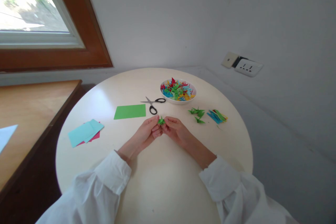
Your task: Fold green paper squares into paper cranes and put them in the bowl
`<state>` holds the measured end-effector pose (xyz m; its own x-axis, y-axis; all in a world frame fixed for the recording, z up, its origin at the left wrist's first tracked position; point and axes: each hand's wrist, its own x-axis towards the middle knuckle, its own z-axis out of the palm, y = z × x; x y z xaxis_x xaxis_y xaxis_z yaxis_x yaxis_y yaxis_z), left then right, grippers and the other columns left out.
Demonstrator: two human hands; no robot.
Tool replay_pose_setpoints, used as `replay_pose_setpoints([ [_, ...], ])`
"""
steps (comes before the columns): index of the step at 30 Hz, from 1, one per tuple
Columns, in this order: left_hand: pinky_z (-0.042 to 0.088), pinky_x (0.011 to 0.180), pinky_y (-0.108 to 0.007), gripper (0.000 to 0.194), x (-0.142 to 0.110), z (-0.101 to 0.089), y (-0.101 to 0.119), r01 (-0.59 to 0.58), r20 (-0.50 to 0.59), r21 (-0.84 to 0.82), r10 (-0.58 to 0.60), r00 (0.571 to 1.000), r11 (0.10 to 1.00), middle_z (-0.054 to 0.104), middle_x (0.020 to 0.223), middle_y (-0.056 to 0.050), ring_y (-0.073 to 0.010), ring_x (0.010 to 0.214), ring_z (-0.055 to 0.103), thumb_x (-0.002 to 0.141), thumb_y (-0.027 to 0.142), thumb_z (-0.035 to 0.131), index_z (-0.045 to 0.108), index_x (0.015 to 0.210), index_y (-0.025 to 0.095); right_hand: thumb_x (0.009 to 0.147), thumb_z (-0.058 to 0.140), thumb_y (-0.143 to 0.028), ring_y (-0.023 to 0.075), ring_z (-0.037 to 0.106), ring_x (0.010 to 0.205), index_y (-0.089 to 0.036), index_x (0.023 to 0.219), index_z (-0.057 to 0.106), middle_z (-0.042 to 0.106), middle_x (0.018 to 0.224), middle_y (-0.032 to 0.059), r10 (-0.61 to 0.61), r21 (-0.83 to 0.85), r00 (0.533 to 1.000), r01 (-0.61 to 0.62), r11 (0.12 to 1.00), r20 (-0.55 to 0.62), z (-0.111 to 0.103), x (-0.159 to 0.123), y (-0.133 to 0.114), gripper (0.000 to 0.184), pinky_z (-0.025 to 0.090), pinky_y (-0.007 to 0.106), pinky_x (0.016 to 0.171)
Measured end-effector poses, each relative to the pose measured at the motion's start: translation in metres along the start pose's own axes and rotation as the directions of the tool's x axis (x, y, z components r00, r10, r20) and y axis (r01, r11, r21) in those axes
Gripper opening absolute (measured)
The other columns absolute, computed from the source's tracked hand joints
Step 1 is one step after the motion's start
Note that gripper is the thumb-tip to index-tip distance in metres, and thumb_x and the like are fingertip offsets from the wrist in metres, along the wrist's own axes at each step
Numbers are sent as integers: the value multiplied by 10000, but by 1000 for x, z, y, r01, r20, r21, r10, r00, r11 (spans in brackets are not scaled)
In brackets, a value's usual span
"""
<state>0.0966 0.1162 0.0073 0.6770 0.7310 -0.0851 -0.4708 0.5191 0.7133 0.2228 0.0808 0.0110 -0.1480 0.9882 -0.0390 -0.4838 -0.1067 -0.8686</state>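
Between my two hands is a small green paper crane (161,121), pinched from both sides above the middle of the round table (162,189). My left hand (147,131) grips its left side with thumb and fingertips, and my right hand (177,129) pinches the right side. Fingers cover part of the folded paper. Just beyond my hands lie scissors (151,103) with black handles, blades apart. A green paper sheet (130,111) rests flat to their left. Several finished green cranes (196,112) sit to the right of my right hand.
A white bowl (181,102) full of colourful paper cranes stands at the back. Coloured paper strips (216,116) lie at the right, light blue and red sheets (85,133) at the left. A wooden surface (34,112) adjoins on the left; a wall socket (248,67) is at the right.
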Motion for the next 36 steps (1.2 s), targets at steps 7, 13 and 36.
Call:
replay_pose_setpoints([
  [7,304,440,-185,349,0,1,-1,-7,-21,16,7,1000,1000,273,440,90,-45,407,270,722,330,671,395,579,172,596,707,-442,88,337,523,-179,536,476,431,545,-39,18,-42,1000,-18,999,0,0,1,1,355,272,257,538],
  [13,298,441,-197,365,2,0,1,19,-68,57,-16,998,998,295,447,85,-44,416,281,672,362,703,413,568,168,626,664,-430,87,355,515,-179,538,487,447,537,-39,3,-104,999,-8,995,-52,-3,4,3,319,292,259,540],
  [36,220,471,-231,377,8,-10,-6,-198,-187,786,531,827,585,363,446,53,-83,469,296,695,446,595,458,484,165,746,575,-309,156,464,642,-229,849,606,557,682,8,-655,-874,748,243,421,-108,12,-12,19,133,396,308,645],
])
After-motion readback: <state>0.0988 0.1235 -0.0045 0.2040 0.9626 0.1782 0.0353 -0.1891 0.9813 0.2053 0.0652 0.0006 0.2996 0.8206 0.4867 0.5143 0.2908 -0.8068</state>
